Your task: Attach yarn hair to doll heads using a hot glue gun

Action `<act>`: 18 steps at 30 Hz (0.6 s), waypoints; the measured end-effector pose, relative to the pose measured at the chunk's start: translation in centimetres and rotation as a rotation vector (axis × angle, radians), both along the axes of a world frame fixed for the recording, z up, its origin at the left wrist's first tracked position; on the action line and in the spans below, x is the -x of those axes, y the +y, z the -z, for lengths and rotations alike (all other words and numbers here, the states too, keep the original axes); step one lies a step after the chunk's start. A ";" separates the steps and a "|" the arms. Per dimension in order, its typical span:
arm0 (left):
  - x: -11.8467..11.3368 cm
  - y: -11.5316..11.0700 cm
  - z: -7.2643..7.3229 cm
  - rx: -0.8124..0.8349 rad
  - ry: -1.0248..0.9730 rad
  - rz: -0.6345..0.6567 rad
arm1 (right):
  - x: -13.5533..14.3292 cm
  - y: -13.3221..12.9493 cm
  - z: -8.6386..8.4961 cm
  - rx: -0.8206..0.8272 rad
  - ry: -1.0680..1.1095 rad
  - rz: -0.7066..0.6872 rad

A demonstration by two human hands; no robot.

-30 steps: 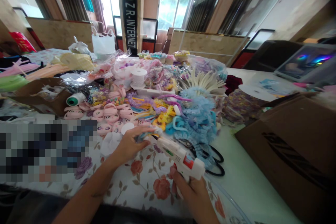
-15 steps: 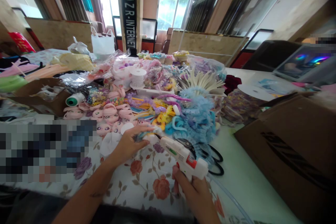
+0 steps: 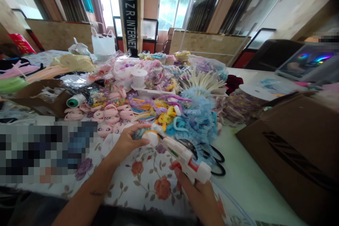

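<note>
In my right hand [image 3: 194, 190] is a white hot glue gun [image 3: 182, 157], its red trigger under my fingers. The dark nozzle points up and left, close to a small white rounded piece with an orange edge and pale blue frill [image 3: 150, 137]. My left hand [image 3: 131, 141] grips that piece between thumb and fingers above the flowered tablecloth [image 3: 148, 176]. Black-handled scissors [image 3: 218, 162] lie just right of the glue gun, partly hidden by it and by blue ruffled trim [image 3: 200, 123].
Several pink doll-like heads [image 3: 112, 118] lie beyond my left hand. Behind them are a white spool [image 3: 139, 79], a green-centred thread cone [image 3: 75, 101] and heaped trims. A large cardboard box [image 3: 293, 152] stands at the right; a smaller open box [image 3: 39, 95] is at the left.
My left hand has turned the small piece, so more of its white rounded side shows. The glue gun has shifted slightly downward, with my right index finger more extended at the trigger.
</note>
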State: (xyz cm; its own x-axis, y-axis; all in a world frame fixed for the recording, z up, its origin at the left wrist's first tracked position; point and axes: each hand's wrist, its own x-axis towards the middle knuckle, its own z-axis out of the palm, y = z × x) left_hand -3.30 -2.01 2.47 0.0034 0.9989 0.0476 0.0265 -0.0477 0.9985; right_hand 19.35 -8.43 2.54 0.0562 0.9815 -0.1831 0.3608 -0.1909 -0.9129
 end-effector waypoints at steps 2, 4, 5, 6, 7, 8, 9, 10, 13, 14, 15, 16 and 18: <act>-0.1 0.0 -0.1 0.031 -0.031 -0.014 | 0.0 -0.1 -0.1 0.004 0.025 -0.017; -0.1 0.0 -0.1 0.043 -0.027 -0.014 | 0.1 -0.2 -0.3 0.005 0.051 -0.033; -0.1 0.0 -0.1 0.041 -0.014 -0.008 | 0.2 -0.2 -0.4 -0.001 0.066 -0.038; -0.1 0.0 0.0 0.034 0.003 -0.001 | 0.3 -0.2 -0.5 -0.012 0.078 -0.042; -0.1 0.0 0.2 0.022 0.021 0.007 | 0.4 -0.2 -0.5 -0.026 0.083 -0.043; 0.0 0.0 0.3 0.008 0.036 0.013 | 0.5 -0.2 -0.6 -0.036 0.079 -0.043; 0.0 0.0 0.4 -0.002 0.051 0.024 | 0.6 -0.1 -0.6 -0.044 0.070 -0.041; 0.1 0.0 0.4 -0.012 0.066 0.035 | 0.6 -0.1 -0.6 -0.053 0.058 -0.042; 0.1 -0.1 0.4 -0.053 0.105 0.057 | 0.7 0.1 -0.3 -0.060 0.037 -0.060; 0.1 -0.1 0.4 -0.071 0.117 0.061 | 0.6 0.1 -0.2 -0.061 0.046 -0.070; 0.1 -0.1 0.4 -0.088 0.127 0.064 | 0.6 0.1 0.0 -0.062 0.060 -0.080; 0.1 -0.1 0.3 -0.103 0.135 0.067 | 0.6 0.1 0.1 -0.059 0.073 -0.087; 0.1 -0.1 0.3 -0.122 0.156 0.074 | 0.6 0.1 0.3 -0.053 0.087 -0.097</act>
